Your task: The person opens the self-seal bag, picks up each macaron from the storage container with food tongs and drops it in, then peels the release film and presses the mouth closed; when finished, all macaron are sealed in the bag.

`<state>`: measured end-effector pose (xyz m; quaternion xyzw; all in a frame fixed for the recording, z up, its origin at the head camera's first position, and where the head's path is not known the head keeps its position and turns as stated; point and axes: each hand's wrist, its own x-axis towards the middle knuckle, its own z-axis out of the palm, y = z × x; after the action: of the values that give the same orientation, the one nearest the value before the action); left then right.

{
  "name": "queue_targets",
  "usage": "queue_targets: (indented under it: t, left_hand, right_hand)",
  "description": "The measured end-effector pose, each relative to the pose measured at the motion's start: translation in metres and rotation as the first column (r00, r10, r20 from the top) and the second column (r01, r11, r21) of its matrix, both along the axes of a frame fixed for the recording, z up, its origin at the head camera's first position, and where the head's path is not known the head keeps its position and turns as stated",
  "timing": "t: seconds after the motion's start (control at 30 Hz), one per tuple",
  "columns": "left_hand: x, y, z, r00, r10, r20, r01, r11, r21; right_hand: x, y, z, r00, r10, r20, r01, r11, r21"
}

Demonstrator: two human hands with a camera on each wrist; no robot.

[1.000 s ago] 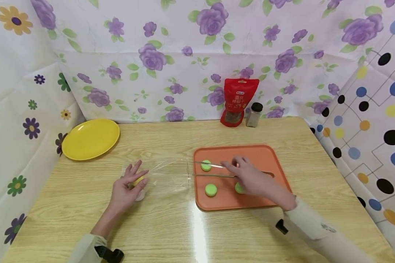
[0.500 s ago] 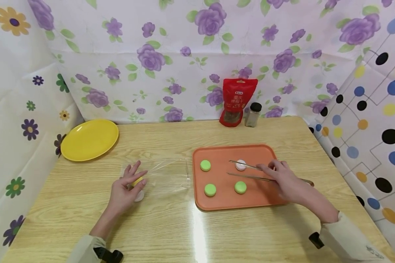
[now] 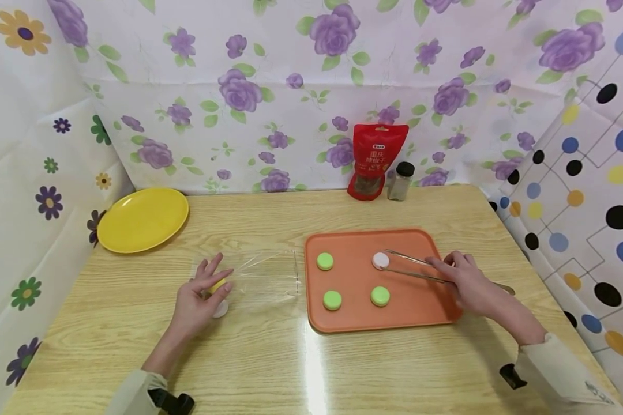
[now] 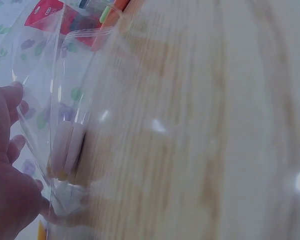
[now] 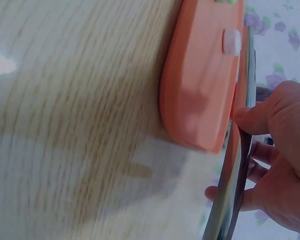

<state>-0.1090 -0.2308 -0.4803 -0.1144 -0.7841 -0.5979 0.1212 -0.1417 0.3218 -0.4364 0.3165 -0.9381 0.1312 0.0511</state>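
Observation:
My right hand grips metal tongs over the right half of an orange tray. The tong tips are spread apart, close beside a pale pink macaron at the tray's back. Green macarons lie at back left, front left and front middle. On the left, my left hand holds the closed end of a clear plastic bag, whose mouth faces the tray. A pale macaron shows inside the bag in the left wrist view; a yellow one is partly hidden by fingers.
A yellow oval plate rests at the table's back left. Against the flowered cloth at the back stand a red pouch and a small black-capped glass jar. Bare wood spans the front of the table.
My right hand with the tongs has drawn back rightward from the bag mouth, across the tray to the pale pink macaron, uncovering it and the front green one. My left hand has stayed in place.

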Motion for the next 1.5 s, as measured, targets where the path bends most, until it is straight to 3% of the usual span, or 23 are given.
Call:
queue_targets:
  t: [0.47, 0.97, 1.5]
  left_hand:
    - [-0.001, 0.001, 0.003, 1.000, -0.009, 0.013, 0.009, 1.000, -0.006]
    - [0.000, 0.000, 0.000, 1.000, 0.002, 0.016, -0.001, 1.000, -0.011]
    - [0.001, 0.000, 0.001, 0.999, 0.001, 0.033, -0.001, 1.000, -0.003]
  right_hand:
    - [-0.009, 0.000, -0.007, 0.998, -0.031, 0.062, 0.027, 0.998, 0.062]
    - [-0.013, -0.003, -0.017, 0.998, -0.056, 0.036, 0.052, 0.994, 0.094]
    - [-0.014, -0.007, -0.022, 0.999, -0.049, -0.012, 0.049, 0.997, 0.063]
